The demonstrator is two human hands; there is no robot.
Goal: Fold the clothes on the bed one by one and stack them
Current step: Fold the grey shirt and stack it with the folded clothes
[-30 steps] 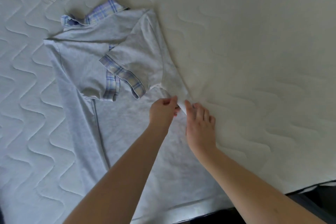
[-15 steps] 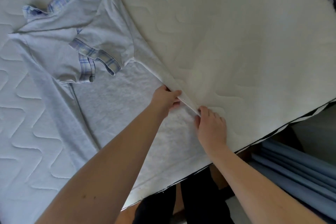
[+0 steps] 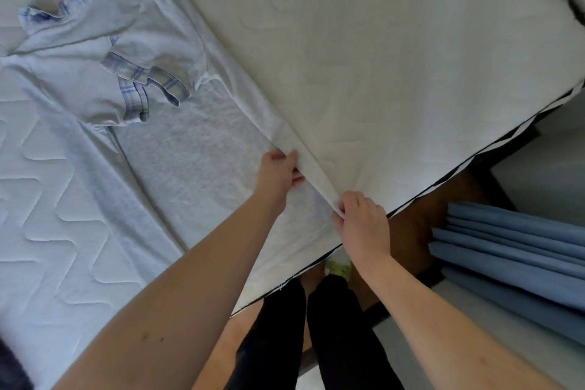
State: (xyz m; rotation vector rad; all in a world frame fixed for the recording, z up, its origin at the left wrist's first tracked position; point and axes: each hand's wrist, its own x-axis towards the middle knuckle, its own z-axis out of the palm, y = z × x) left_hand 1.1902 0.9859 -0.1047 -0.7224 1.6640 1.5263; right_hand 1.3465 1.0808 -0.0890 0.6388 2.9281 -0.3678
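A white quilted bed (image 3: pixel 380 57) carries one pale grey shirt (image 3: pixel 177 149), plaid-trimmed, lying flat near its edge.

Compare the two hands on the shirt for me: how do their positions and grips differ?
The left hand grips the grey shirt farther up its right edge; the right hand grips that edge nearer the hem, close to the mattress edge. The left hand's knuckles face the camera, thumb on top; the right hand's fingers curl from the outer side. Both pinch the same folded edge.
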